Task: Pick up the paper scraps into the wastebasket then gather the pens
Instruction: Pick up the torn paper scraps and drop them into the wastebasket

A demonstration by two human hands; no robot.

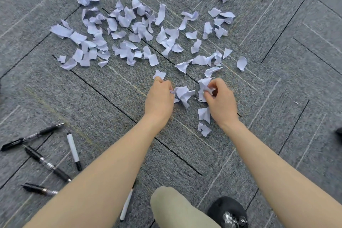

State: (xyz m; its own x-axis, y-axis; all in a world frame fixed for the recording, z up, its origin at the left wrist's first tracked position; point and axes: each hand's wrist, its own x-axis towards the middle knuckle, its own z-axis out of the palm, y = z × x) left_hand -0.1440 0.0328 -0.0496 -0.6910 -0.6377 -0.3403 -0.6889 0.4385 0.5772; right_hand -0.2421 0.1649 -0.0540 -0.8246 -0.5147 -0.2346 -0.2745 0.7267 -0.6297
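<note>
Both arms reach down to the carpet (277, 61) in the middle of the frame. The left hand (160, 96) has its fingers curled round a small bunch of scraps (183, 94), and some paper sticks out on its right side. The right hand (220, 98) pinches another crumpled bunch (203, 87) between thumb and fingers. I think each hand keeps what it has picked so it can grab more before a trip to the bin. Most of the paper (129, 29) lies spread over the upper half of the frame, from the upper left to the upper right, so a lot is left to pick. A few bits (204, 114) lie just below the right hand, near the wrist. I cannot see a wastebasket anywhere, so it may be off to one side. The pens (48, 163) lie loose in the lower left, well apart from the paper, and nobody touches them. One white marker (74, 151) lies among them, and another (126, 205) peeks out under the left arm. A knee (175, 209) and a black shoe (227, 211) show at the bottom, so the person seems to crouch low to reach the floor
</note>
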